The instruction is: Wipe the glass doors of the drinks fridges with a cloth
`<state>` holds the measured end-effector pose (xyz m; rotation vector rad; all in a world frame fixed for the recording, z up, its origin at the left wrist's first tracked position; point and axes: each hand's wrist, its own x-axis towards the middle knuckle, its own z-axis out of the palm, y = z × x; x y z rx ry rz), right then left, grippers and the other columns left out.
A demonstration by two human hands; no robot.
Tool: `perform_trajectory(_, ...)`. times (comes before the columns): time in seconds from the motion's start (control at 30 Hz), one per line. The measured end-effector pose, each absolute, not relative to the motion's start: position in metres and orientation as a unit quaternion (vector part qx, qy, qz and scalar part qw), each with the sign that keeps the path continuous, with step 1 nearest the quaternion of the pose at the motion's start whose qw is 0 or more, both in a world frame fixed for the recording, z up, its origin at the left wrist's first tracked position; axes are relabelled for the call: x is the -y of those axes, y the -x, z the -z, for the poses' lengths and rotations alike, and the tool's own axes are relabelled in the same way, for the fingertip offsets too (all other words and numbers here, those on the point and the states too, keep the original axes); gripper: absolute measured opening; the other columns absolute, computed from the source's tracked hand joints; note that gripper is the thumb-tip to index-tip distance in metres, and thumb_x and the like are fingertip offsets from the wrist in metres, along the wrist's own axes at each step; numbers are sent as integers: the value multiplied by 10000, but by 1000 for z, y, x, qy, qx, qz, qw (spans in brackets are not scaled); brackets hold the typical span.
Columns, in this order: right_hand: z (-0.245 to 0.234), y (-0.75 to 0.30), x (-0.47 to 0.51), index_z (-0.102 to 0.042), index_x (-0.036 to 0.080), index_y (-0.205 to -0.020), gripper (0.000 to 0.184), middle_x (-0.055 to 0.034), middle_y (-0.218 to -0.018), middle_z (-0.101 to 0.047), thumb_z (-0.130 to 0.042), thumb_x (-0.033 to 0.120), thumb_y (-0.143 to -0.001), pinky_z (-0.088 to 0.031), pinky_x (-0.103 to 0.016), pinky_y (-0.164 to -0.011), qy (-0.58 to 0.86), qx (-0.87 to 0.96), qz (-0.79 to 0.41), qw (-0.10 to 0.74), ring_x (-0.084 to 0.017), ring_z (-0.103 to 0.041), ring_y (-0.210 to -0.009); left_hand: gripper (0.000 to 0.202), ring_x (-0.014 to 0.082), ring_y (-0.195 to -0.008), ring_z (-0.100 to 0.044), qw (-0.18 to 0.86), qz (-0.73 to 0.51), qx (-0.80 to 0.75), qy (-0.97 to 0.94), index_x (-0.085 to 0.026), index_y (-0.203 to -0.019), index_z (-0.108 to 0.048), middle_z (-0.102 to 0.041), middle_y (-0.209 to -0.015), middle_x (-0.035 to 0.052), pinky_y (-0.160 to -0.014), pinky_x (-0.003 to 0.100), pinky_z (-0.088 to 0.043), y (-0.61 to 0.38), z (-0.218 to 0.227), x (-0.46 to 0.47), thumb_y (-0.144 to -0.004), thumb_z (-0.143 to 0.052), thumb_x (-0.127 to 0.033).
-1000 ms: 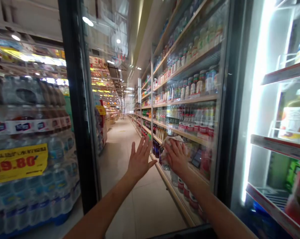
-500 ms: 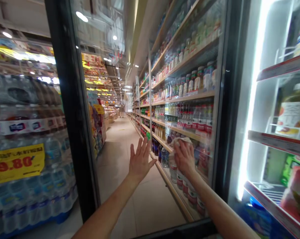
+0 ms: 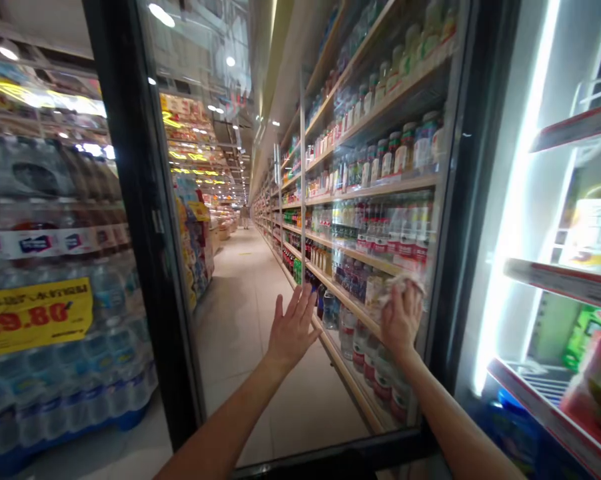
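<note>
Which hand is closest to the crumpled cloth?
The right. The right hand is right on the cloth, covering part of it. The left hand is apart from it, off to its left, with fingers spread.

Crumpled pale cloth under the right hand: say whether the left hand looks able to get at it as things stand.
Probably yes: the left hand looks empty and nothing visible blocks its way to the crumpled pale cloth, though the right hand partly covers it.
</note>
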<state>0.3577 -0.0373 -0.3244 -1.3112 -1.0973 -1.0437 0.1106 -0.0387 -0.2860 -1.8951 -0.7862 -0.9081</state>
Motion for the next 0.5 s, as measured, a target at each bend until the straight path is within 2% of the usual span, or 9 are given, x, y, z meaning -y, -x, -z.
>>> perform_trajectory(0.1,325,-358,38,-264,183,-1428,552,-180,-1455,-285,-357,230,-885,-295,-580,-1022,571,432,411,565,-312,-202,-1370,729,238,-1404,-133,430,364,325,759,-111,-1349,-403,-426,-1391,153,-1133,492,9,-113,286,40,-775,-580,-524)
perform_trajectory(0.23,331,-319,40,-338,237,-1394,547,-119,-1426,-369,-424,186,-857,-290,-517,-1058,467,607,443,466,-272,-258,-1353,733,248,-1401,-145,417,355,354,758,-127,-1364,-388,-411,-1399,158,-1130,512,-38,-116,286,44,-785,-553,-545)
perform_trajectory(0.3,336,-320,41,-347,258,-1388,552,-100,-1408,-401,-438,173,-851,-280,-506,-1069,456,623,451,449,-257,-294,-1336,740,251,-1399,-155,414,349,358,761,-136,-1372,-377,-403,-1405,154,-1130,510,-54,-116,286,44,-785,-550,-551)
perform_trajectory(0.5,339,-353,45,-231,177,-1440,580,-184,-1463,-271,-376,188,-879,-315,-591,-1000,570,431,414,564,-328,-211,-1364,754,287,-1388,-187,397,345,371,765,-146,-1368,-387,-381,-1417,165,-1115,541,-83,-121,289,46,-761,-583,-549)
